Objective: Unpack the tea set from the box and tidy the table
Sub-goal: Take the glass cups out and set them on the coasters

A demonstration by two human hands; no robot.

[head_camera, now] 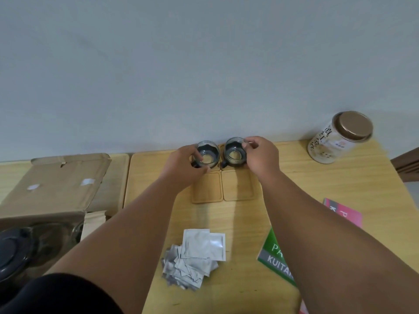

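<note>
Two small glass cups with dark holders stand side by side on wooden coasters at the back of the table. My left hand (183, 165) grips the left cup (208, 155) from its left side. My right hand (260, 155) holds the rim of the right cup (233, 152). Two bare wooden coasters, one on the left (206, 188) and one on the right (240, 185), lie just in front of the cups. The open cardboard box (52, 184) sits at the left, with a dark-lidded glass teapot (20, 248) inside it.
A pile of silver sachets (195, 257) lies near the table's front. A green booklet (275, 257) and a pink booklet (344, 214) lie on the right. A tea tin (340, 137) with a brown lid stands at the back right. The wall runs close behind the cups.
</note>
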